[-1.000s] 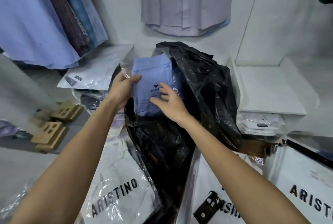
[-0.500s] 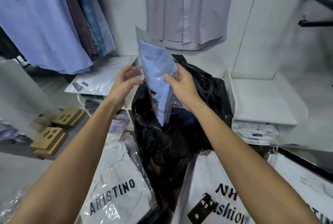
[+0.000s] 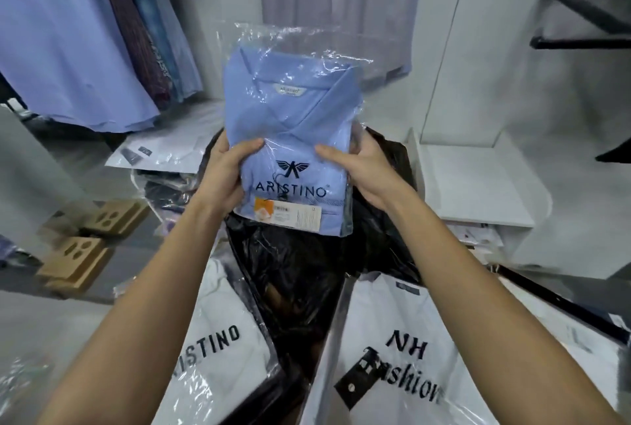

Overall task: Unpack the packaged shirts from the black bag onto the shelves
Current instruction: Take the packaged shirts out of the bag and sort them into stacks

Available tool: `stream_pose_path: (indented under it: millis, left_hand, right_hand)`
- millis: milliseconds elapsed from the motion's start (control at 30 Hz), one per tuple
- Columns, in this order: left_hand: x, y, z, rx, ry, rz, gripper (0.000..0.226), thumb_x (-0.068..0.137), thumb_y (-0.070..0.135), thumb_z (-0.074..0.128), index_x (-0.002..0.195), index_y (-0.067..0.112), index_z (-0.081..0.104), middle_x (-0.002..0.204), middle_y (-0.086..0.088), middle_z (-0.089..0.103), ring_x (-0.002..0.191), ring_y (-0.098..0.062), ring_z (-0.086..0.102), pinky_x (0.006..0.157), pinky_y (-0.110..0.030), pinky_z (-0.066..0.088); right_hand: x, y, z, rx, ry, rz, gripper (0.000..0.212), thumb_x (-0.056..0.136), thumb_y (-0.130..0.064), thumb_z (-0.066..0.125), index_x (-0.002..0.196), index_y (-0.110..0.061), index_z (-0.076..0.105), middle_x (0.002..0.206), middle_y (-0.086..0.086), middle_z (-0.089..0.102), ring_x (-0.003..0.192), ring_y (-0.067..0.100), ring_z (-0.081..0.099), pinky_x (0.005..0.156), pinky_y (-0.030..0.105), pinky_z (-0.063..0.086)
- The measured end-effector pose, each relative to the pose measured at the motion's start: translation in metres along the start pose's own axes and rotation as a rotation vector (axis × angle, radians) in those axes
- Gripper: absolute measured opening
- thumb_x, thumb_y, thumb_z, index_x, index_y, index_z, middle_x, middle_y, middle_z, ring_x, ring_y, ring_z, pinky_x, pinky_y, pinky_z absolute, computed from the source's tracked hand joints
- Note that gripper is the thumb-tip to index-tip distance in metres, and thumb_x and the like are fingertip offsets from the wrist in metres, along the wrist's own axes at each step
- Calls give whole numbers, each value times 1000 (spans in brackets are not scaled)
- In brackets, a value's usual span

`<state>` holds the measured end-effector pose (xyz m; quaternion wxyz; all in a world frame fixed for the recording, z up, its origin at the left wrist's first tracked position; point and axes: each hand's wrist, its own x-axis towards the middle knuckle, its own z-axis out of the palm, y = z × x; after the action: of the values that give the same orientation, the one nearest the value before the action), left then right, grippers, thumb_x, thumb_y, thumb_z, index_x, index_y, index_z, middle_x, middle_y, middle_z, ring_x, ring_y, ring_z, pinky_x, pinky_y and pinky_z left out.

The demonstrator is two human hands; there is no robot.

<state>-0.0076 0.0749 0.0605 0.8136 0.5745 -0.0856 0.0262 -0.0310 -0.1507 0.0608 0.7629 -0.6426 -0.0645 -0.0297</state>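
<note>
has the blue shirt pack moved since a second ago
Yes. The blue shirt pack, held by left hand and right hand, has risen out of the black bag and turned face-on.

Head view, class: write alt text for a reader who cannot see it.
Both hands, left hand and right hand, grip a packaged blue shirt above an open black bag. A white shelf stands at right.
</note>
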Motion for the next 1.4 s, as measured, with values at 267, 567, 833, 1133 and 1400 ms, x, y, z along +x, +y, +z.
stream_pose_path:
  millis: [267, 567, 833, 1133, 1400]
  left_hand:
    - [-74, 13, -112, 129, 356, -104, 40, 95, 5, 68, 131, 13, 55, 120, -11, 74, 101, -29, 75, 80, -44, 62]
    - [-191, -64, -209, 375, 697, -502, 41, 86, 4, 78, 122, 7, 58, 111, -18, 74, 76, -23, 74, 56, -28, 59]
    - [-200, -101, -218, 626, 818, -610, 94, 69, 30, 89, 146, 21, 36, 122, -11, 62, 96, -28, 68, 77, -43, 63]
    - [-115, -108, -121, 1002, 491, 14, 43, 82, 15, 69, 123, 19, 61, 121, 0, 56, 117, -24, 53, 100, -43, 47]
    - [-55, -154, -5, 858, 125, 139, 29, 84, 6, 71, 103, 26, 63, 99, -1, 64, 84, -10, 60, 82, -25, 50]
  right_hand:
    - [-11, 72, 98, -125, -243, 112, 34, 93, -9, 75, 122, -19, 62, 117, -6, 72, 98, -4, 70, 80, 13, 54]
    - [-80, 201, 163, -260, -379, 414, 35, 87, 0, 78, 115, -11, 60, 107, -4, 71, 95, 14, 67, 88, 27, 54]
    - [-87, 235, 159, -542, -436, 512, 76, 69, -21, 92, 132, -16, 50, 120, -3, 63, 107, 17, 63, 68, 21, 49]
    - [-64, 203, 100, -581, -260, 422, 52, 77, -34, 87, 123, -21, 67, 90, -6, 68, 82, 17, 71, 82, 37, 61]
    - [-60, 147, -17, -345, -19, 412, 32, 92, -20, 77, 122, -14, 68, 89, 6, 72, 73, 18, 70, 59, 28, 57]
